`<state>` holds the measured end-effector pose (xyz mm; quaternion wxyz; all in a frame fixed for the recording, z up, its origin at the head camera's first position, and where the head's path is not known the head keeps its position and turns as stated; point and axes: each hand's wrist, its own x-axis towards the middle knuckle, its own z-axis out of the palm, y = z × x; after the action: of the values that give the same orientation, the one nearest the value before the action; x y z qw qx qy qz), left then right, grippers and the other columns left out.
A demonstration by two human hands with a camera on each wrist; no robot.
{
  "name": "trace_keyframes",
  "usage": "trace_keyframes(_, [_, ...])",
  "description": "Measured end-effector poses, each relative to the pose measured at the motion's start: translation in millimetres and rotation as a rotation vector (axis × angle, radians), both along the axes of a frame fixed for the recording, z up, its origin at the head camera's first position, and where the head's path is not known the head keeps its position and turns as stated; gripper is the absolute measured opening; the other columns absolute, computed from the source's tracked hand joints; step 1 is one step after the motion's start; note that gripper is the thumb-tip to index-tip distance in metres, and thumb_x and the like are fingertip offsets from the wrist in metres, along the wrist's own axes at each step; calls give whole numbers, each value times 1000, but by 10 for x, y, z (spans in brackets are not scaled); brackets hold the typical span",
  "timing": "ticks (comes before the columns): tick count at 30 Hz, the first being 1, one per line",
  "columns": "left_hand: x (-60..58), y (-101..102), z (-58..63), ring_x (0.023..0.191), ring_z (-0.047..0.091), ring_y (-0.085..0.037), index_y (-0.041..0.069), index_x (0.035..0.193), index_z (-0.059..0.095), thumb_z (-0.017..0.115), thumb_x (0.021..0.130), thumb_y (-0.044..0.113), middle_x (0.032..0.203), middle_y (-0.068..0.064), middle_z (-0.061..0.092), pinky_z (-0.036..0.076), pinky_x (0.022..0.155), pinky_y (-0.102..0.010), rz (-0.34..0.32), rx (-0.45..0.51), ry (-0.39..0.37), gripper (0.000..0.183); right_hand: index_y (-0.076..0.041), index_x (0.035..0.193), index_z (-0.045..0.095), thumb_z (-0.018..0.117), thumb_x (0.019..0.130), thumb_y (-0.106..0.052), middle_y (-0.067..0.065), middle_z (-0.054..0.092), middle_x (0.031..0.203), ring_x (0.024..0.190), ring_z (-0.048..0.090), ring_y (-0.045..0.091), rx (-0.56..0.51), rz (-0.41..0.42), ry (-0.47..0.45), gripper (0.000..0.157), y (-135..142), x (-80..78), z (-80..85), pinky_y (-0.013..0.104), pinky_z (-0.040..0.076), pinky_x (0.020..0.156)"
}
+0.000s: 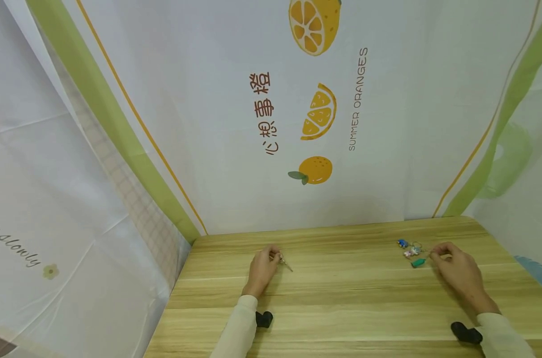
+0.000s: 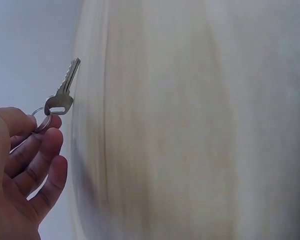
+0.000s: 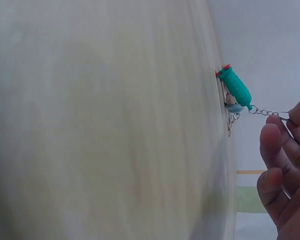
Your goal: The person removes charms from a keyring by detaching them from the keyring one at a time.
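Between thumb and fingertips, my left hand [image 1: 263,271] pinches a split ring [image 2: 42,120] with a silver key [image 2: 61,92] on it. The key points away from the fingers, over the left part of the wooden table. Across the table, my right hand [image 1: 460,268] pinches the ring end of a keychain [image 3: 265,111]. A short metal chain runs from those fingertips to a green charm [image 3: 235,86] with red bits at its far end. Just beyond lie small charms, a blue one [image 1: 403,243] and a pale pink-and-grey one [image 1: 411,252], close by the green one.
The wooden table [image 1: 333,308] ends against a white curtain [image 1: 226,149] printed with oranges. White cloth also hangs at both sides. Black wrist mounts [image 1: 466,332] sit at both sleeves, low over the table.
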<state>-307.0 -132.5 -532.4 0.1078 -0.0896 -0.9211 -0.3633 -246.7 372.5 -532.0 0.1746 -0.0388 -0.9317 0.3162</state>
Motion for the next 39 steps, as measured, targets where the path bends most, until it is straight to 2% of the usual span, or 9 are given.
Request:
trace_keyframes(3, [1,-16,-8,79,64,-11,11,101,69,63,96,18,89,1,70,51,62,-24,5,-16,-1,11,-7,108,62,55,98,-32,20,69,107,84,67,30,9,-6,-8,28,23,2,-16,34,43,61])
trace_keyframes(7, [-5,-41,-12,77,63,-10,10,99,70,63,96,16,87,0,69,51,62,-23,11,-35,-13,10,-6,109,61,53,99,-33,22,68,108,88,66,39,16,-5,-32,30,39,15,-18,38,43,60])
trace_keyframes(17, [2,-105,1,78,63,-11,9,97,70,65,95,15,88,-1,70,51,64,-24,2,-43,-36,8,-3,105,60,51,98,-34,18,67,96,77,63,27,36,-25,-129,33,70,23,24,29,40,55])
trace_keyframes(26, [6,-149,-29,86,61,-18,3,101,67,64,94,6,97,-8,65,53,73,-31,16,-27,-47,8,2,108,58,47,99,-35,19,66,93,72,61,24,35,-18,-219,40,168,24,-28,31,41,53])
trace_keyframes(32, [16,-151,-31,88,61,-19,3,99,67,66,92,4,99,-9,63,53,74,-32,9,-51,-30,7,5,111,56,44,100,-35,23,66,95,72,61,26,27,-11,-255,43,196,22,-33,33,43,53])
trace_keyframes(39, [17,-155,-51,92,60,-20,5,97,68,66,91,4,104,-9,61,54,78,-34,10,-46,-55,6,7,112,55,43,101,-35,23,65,93,71,61,25,17,-20,-273,45,192,21,-11,36,45,55])
